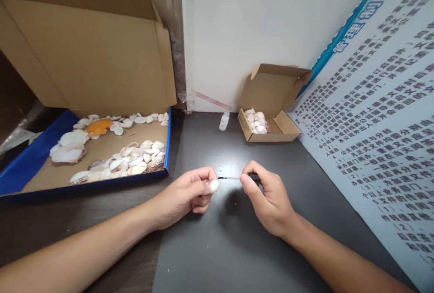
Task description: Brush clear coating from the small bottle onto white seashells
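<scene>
Between the thumb and fingers of my left hand (193, 190) is a small white seashell (214, 186). My right hand (266, 193) grips the black cap of a thin applicator brush (230, 178), whose clear stem points left. The dark brush tip reaches the upper edge of the shell; whether it touches cannot be made out. Beyond my hands stands a small uncapped glass bottle (224, 121) with whitish contents or label.
On the left, an open blue-edged cardboard box (111, 141) holds many white shells and an orange one (98, 126). A smaller open cardboard box (285, 123) with shells stands back right. A printed poster (383, 116) borders the dark mat (210, 257).
</scene>
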{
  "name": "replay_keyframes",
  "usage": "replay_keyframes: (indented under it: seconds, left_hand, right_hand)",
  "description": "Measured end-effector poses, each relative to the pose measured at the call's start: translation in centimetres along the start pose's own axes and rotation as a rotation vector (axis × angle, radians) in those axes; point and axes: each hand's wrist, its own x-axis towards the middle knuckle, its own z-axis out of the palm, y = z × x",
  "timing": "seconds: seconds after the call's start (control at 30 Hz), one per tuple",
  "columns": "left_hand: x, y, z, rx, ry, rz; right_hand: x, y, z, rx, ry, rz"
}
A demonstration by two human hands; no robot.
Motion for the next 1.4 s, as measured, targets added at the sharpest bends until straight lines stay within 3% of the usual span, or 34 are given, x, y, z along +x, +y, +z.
replay_keyframes:
  seconds: [0.33, 0.7, 0.87, 1.07, 1.27, 1.4]
  left_hand:
    - [0.0, -0.17, -0.13, 0.014, -0.017, 0.015]
    - [0.03, -0.16, -0.12, -0.016, -0.013, 0.019]
    - [0.04, -0.16, -0.15, -0.023, -0.017, 0.007]
    - [0.02, -0.21, -0.14, -0.023, -0.01, 0.011]
    - [0.01, -0.22, -0.21, -0.015, -0.019, 0.009]
    - [0.02, -0.18, -0.18, -0.021, -0.015, 0.007]
  right_hand:
    - [-0.28, -0.21, -0.06, 0.074, -0.111, -0.05]
    - [0.03, 0.17, -0.03, -0.027, 0.024, 0.003]
    - [-0.11, 0.03, -0.05, 0.03, -0.044, -0.039]
    - [-0.07, 0.02, -0.08, 0.012, 0.011, -0.023]
    - [-0.14, 0.09, 0.13, 0.044, -0.074, -0.046]
    - [-0.1, 0.22, 0.09, 0.019, -0.02, -0.003]
